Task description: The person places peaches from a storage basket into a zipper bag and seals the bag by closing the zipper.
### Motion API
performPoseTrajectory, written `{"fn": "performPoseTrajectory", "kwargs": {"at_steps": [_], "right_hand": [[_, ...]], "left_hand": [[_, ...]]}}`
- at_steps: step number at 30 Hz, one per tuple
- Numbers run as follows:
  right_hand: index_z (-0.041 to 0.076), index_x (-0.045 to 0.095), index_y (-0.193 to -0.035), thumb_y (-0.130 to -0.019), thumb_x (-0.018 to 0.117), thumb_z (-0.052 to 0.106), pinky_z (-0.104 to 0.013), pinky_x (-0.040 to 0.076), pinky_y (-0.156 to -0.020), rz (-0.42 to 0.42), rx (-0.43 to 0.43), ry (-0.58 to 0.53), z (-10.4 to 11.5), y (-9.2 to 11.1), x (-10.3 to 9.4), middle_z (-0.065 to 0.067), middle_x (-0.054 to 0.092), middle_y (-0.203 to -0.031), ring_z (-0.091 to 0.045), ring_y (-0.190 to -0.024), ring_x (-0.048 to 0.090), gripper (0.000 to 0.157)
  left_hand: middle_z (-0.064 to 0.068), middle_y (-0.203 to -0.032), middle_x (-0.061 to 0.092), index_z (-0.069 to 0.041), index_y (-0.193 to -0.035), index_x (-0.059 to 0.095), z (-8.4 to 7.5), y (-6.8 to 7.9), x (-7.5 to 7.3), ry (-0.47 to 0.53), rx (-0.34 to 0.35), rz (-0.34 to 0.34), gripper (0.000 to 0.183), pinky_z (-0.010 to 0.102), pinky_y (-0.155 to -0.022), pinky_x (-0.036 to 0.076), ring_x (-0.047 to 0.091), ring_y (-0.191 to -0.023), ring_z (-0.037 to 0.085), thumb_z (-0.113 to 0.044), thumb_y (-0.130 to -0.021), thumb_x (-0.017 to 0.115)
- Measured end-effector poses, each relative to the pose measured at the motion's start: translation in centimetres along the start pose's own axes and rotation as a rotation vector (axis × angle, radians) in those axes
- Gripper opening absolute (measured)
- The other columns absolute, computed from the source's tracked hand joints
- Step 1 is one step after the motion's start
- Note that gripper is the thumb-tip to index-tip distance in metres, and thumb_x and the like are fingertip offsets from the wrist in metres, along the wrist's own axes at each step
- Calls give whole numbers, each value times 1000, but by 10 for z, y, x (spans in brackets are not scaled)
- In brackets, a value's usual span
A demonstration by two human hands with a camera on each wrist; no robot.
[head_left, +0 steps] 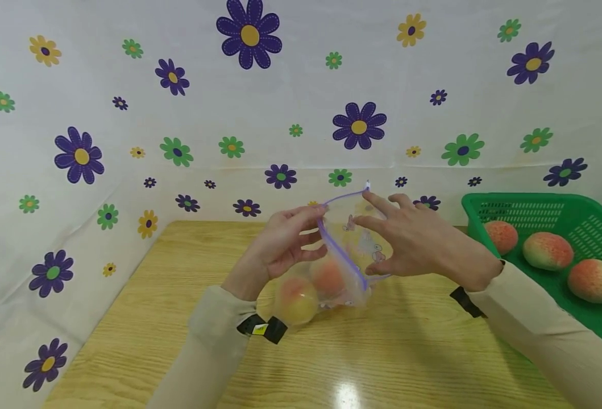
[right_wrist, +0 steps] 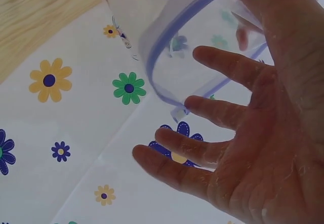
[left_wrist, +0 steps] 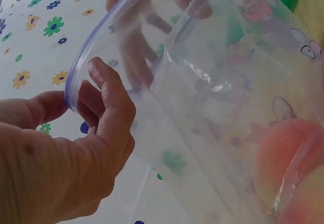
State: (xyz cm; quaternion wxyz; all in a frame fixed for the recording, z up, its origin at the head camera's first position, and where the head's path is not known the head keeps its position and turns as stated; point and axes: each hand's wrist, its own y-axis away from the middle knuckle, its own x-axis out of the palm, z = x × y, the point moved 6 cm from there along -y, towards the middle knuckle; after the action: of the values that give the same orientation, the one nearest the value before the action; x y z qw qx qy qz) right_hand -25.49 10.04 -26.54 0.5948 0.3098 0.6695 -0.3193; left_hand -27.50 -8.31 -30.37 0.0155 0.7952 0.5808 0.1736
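A clear zip bag with a purple zip rim and cartoon prints stands over the table, its mouth spread wide and facing right. Two red-and-yellow peaches sit in its lower part. My left hand pinches the rim between thumb and fingers; the purple edge shows there in the left wrist view. At the mouth, my right hand has its fingers spread and nearly straight. One fingertip overlaps the rim near the small zip slider. No peach shows in the right hand.
A green slotted basket stands at the right, holding several peaches. The wooden table runs back to a flower-printed cloth behind and at the left. My right forearm passes in front of the basket's near side.
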Motion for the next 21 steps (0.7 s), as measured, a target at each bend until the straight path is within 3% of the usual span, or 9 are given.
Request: {"fn": "performPoseTrajectory", "kwargs": {"at_steps": [5,12,21], "right_hand": [[24,55,-148,-84,78,55,-69,50,-99,-39,-12,0,-2,3,-2,-18,38,-162,-51,-138,48,75],[20,63,-139,-88,75,51,-65,53,-97,-121,-45,24,-6,10,-3,-19,52,-152,-47,-132,54,61],[18,67,-133,-87,76,49,-60,57,-92,-200,-72,52,-11,22,-3,-19,62,-139,-43,-122,61,56]], "left_hand": [[2,-103,60,-9,-123,60,2,0,3,-51,-4,25,26,29,-73,63,63,-95,17,-28,-106,57],[0,-99,58,-13,-119,60,6,-1,5,-16,-4,21,21,31,-73,62,61,-92,17,-28,-106,56],[3,-105,59,-12,-120,62,16,-1,11,43,-40,58,23,31,-74,62,62,-93,18,-29,-106,55]]}}
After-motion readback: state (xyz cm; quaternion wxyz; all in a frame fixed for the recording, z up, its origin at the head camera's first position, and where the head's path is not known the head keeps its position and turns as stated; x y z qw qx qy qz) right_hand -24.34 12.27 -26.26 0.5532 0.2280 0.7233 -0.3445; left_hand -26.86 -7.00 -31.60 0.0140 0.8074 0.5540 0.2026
